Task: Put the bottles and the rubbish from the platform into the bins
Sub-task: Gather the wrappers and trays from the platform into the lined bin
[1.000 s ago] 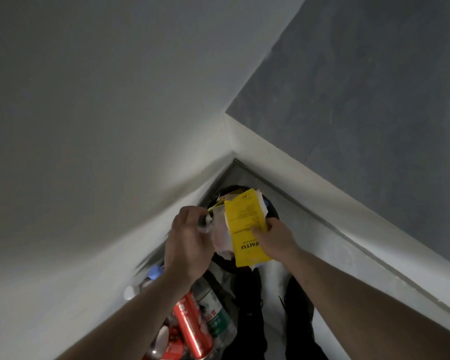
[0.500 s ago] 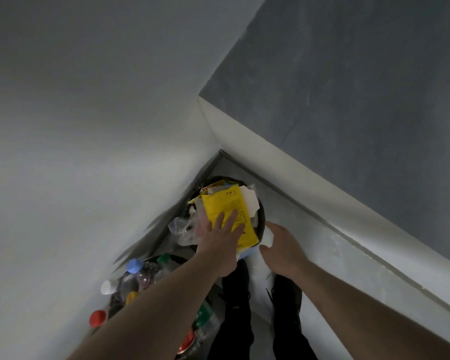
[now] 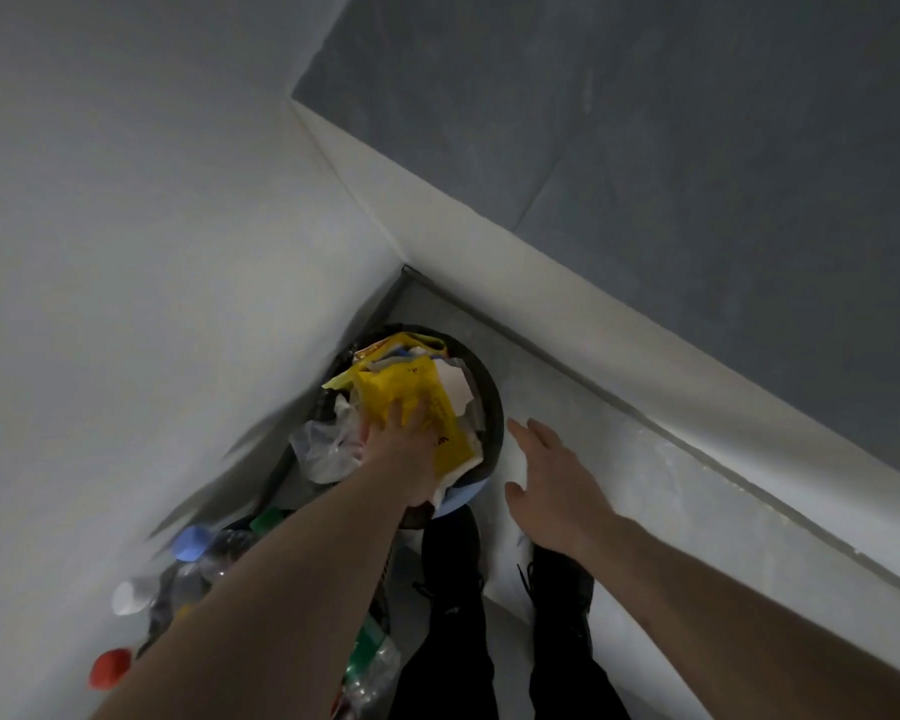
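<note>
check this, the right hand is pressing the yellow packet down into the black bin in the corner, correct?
Not quite: the head view shows the left hand pressing the yellow packet into the black bin. The right hand hovers open beside it.

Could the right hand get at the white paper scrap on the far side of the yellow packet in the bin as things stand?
Probably yes. The right hand hovers open beside the black bin, holding nothing, and the white paper scrap lies exposed on top. The left hand presses the yellow packet nearer the person.
</note>
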